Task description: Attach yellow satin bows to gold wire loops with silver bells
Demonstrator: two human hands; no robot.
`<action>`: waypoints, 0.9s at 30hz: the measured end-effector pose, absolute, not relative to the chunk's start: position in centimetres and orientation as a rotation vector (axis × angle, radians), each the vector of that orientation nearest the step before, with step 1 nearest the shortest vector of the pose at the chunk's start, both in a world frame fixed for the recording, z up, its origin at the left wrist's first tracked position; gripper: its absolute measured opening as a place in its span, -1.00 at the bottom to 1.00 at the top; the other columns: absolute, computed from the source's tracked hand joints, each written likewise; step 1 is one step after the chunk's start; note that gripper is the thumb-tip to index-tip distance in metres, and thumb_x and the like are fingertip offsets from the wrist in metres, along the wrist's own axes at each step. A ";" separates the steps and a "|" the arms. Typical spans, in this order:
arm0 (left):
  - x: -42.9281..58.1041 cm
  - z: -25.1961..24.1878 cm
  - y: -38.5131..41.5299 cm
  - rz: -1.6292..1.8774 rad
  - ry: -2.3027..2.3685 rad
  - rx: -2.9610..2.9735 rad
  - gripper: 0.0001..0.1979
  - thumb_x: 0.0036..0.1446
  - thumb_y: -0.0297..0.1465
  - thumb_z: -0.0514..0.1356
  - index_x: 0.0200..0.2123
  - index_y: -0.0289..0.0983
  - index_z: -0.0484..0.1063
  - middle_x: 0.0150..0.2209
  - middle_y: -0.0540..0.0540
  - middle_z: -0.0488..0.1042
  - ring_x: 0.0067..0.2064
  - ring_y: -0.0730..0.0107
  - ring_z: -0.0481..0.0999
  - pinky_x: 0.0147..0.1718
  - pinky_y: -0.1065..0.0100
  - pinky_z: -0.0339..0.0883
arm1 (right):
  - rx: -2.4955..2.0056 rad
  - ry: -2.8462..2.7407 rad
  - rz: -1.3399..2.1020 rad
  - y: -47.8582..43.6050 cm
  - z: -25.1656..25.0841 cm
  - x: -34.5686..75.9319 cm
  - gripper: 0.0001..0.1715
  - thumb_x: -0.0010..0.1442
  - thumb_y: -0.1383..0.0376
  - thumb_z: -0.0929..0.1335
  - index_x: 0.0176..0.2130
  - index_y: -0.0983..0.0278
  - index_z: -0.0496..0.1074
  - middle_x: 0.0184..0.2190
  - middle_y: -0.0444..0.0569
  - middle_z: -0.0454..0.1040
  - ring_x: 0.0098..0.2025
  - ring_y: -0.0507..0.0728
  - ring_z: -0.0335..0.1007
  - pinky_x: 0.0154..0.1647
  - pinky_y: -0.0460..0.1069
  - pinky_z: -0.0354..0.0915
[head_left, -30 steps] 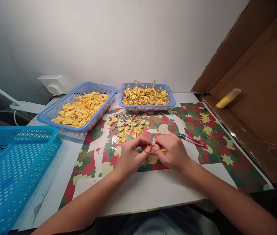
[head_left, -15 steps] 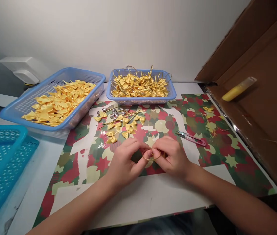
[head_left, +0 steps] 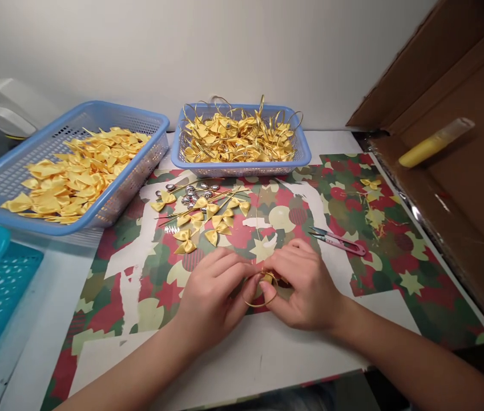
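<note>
A loop of gold cord (head_left: 259,305) hangs between my hands, above the patterned paper. My left hand (head_left: 216,291) pinches it with thumb and fingertips. From the other side, my right hand (head_left: 302,284) closes on the same cord, and a yellow ribbon bow, partly hidden, shows by its fingers. Beyond my hands lie several loose yellow bows (head_left: 218,227), some gold cords (head_left: 222,204) and shiny silver bells (head_left: 189,196), or beads of that look. Right of them rest small thread snips (head_left: 339,242) with a pink handle.
A blue basket of yellow bows (head_left: 109,220) stands left; another blue basket (head_left: 242,167) at the back holds bows with gold loops. At the far left is a teal basket (head_left: 19,297). A cardboard wall (head_left: 451,211) bounds the right, with a yellow tube (head_left: 434,142) against it.
The camera view has shifted slightly, so the baskets appear farther left and higher. Both hands stay together on the gold cord; its loop now hangs lower and looks rounder.
</note>
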State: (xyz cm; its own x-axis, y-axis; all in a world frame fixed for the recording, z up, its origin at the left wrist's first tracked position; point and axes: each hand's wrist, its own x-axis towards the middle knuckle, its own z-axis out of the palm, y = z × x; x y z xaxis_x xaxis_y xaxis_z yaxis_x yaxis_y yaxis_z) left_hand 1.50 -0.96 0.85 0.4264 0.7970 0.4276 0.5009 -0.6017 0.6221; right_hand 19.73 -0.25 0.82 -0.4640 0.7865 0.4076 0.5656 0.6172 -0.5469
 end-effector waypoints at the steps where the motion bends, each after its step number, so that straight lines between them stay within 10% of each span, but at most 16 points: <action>1: 1.5 0.8 -1.0 0.999 1.100 2.288 -0.89 0.16 -0.53 0.17 -0.30 -0.23 0.45 -0.38 -0.06 0.56 -0.37 0.36 0.43 -0.37 0.30 0.33 | -1.050 -2.186 0.471 -0.3 0.7 19.6 -0.85 0.15 0.37 0.25 -0.46 0.26 0.32 -0.60 -0.16 0.35 -0.54 0.03 0.15 -0.37 0.01 0.00; 15: 2.4 -0.4 -0.9 0.680 1.427 2.311 -0.79 0.15 -0.24 0.20 -0.21 -0.23 0.44 -0.27 -0.14 0.48 -0.25 0.18 0.38 -0.34 0.22 0.24 | -1.428 -2.132 1.093 2.0 2.7 22.7 -0.67 0.27 0.40 0.23 -0.53 0.24 0.31 -0.55 -0.15 0.40 -0.47 0.04 0.31 -0.45 -0.07 0.20; 27: 3.8 -0.9 -0.7 0.640 1.454 2.293 -0.89 0.18 -0.34 0.15 -0.36 -0.22 0.44 -0.31 -0.08 0.47 -0.32 0.27 0.32 -0.38 0.26 0.10 | -1.592 -2.288 0.947 -0.1 2.8 23.1 -0.68 0.27 0.41 0.26 -0.51 0.23 0.27 -0.50 -0.13 0.34 -0.47 0.04 0.30 -0.51 -0.06 0.19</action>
State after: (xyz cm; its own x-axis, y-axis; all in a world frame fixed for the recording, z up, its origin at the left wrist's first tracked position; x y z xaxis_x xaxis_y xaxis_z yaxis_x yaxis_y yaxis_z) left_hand 3.84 -0.75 -0.94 0.3717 0.9096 0.1858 0.7514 -0.4123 0.5151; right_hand 23.09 -0.08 2.80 -0.4013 0.8956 -0.1917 0.7693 0.2160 -0.6013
